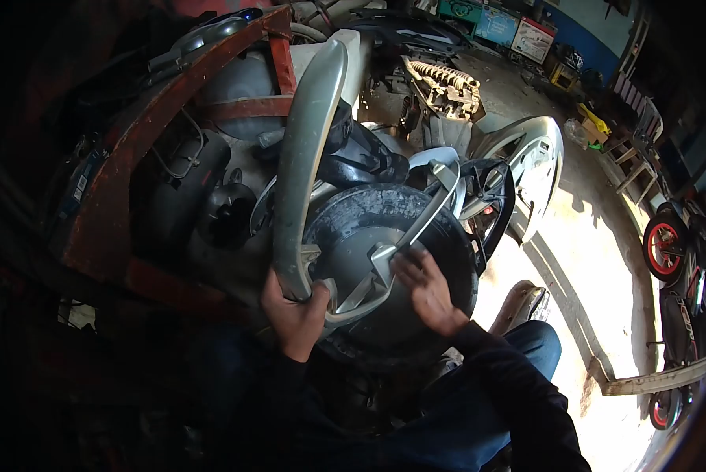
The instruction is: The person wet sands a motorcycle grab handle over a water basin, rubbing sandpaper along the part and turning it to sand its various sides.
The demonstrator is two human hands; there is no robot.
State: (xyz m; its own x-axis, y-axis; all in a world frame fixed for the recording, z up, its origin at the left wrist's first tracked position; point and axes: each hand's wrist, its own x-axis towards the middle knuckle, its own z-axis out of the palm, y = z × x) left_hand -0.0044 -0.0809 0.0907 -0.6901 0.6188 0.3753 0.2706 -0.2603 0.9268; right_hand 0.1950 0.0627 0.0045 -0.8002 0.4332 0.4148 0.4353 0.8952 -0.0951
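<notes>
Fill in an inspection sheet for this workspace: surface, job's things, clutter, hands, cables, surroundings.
Surface: floor, brightly sunlit at right.
Job's things: curved grey panel, held over a black tub.
Clutter: red metal frame at left; coil spring beyond the tub; pale cover to its right.
Hands: left hand grips the panel's lower bend; right hand blurred beside its thinner arm, contact unclear.
Cables: nothing seen; left side is dark.
Surroundings: motorcycle with red-rimmed wheels at right.
</notes>
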